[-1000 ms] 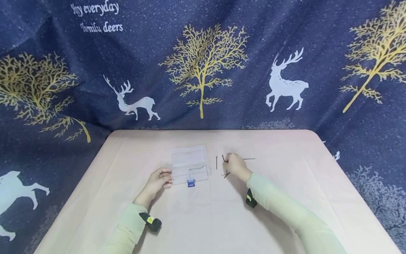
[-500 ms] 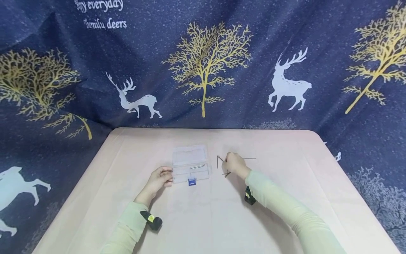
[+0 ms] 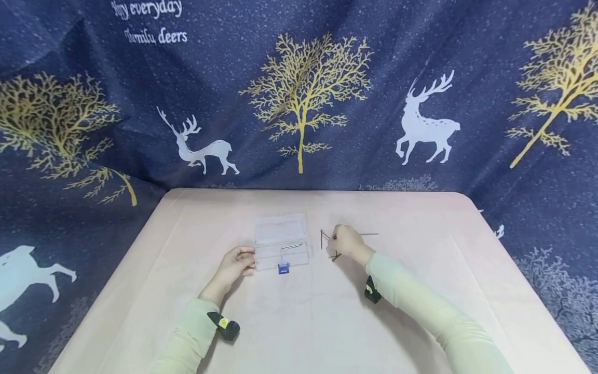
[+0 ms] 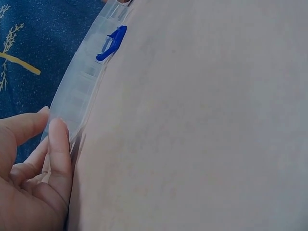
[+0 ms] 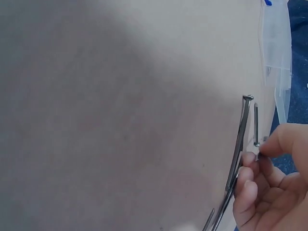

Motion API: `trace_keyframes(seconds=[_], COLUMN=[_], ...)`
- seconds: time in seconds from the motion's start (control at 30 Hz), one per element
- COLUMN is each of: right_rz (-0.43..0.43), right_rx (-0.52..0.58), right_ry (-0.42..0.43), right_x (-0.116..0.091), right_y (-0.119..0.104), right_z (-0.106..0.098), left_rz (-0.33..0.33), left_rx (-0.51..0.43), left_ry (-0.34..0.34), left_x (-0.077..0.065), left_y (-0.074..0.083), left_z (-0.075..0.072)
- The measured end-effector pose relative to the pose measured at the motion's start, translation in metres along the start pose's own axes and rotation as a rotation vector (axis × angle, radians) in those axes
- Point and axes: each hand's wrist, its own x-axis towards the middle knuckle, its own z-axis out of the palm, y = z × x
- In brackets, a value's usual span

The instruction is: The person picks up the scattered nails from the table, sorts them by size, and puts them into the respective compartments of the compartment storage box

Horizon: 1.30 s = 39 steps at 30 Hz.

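A clear plastic box [image 3: 268, 264] with a blue latch [image 3: 283, 268] lies with its lid [image 3: 279, 230] raised at the back. Silver nails [image 3: 291, 245] rest in its rear compartment. My left hand [image 3: 236, 265] holds the box's left end, thumb and fingers on either side of the wall in the left wrist view. Right of the box, my right hand [image 3: 347, 242] is down among loose nails, thumb and forefinger pinching a nail [image 5: 257, 155], mostly hidden by the fingertips. A separate nail [image 3: 321, 239] lies nearest the box.
More nails [image 3: 335, 256] lie crossed in front of my right hand, and a long thin one [image 3: 370, 234] extends to its right. A pale pink cloth [image 3: 289, 322] covers the table. Behind it hangs a dark blue curtain [image 3: 345, 156] printed with deer and trees.
A loose nail beside the right fingertips has swung to a flatter slant, its head now close to the upright nail. The left hand keeps its hold on the box. The head view has shifted slightly.
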Motion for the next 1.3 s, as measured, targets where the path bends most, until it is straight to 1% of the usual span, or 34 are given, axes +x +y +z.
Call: trace_keyframes(seconds=[0.13, 0.2, 0.3, 0.5, 0.63, 0.77, 0.9, 1.03, 1.13, 1.3], right_rz=[-0.037, -0.048, -0.043, -0.03, -0.034, -0.042, -0.028, -0.028, -0.016, 0.046], right_rx=[-0.027, -0.037, -0.039, -0.036, -0.048, -0.035, 0.008, 0.077, 0.165, 0.329], right_ry=[-0.022, -0.028, -0.032, -0.02, 0.004, 0.015, 0.011, 0.034, 0.044, 0.027], right_x=[-0.002, -0.003, -0.005, -0.006, -0.007, -0.01, -0.011, -0.011, -0.012, -0.013], right_y=[-0.002, -0.002, -0.001, 0.001, 0.003, 0.005, 0.009, 0.015, 0.017, 0.019], right_z=[-0.001, -0.001, -0.001, -0.003, -0.002, -0.002, -0.003, -0.005, -0.007, -0.009], left_rz=[-0.012, -0.007, -0.007, -0.015, -0.017, -0.016, -0.013, -0.018, -0.016, -0.007], left_rx=[0.001, 0.005, 0.003, 0.012, 0.0, -0.007, -0.003, 0.004, 0.004, -0.008], left_ry=[0.011, 0.01, 0.017, 0.027, 0.018, 0.017, 0.031, 0.041, 0.038, 0.025], left_x=[0.0, 0.001, 0.002, 0.004, 0.004, 0.004, 0.004, 0.005, 0.004, 0.002], left_y=[-0.001, -0.002, -0.003, -0.004, -0.003, -0.003, -0.004, -0.005, -0.004, -0.003], left_z=[0.0, 0.0, 0.001, 0.001, 0.0, 0.0, 0.002, 0.003, 0.002, 0.001])
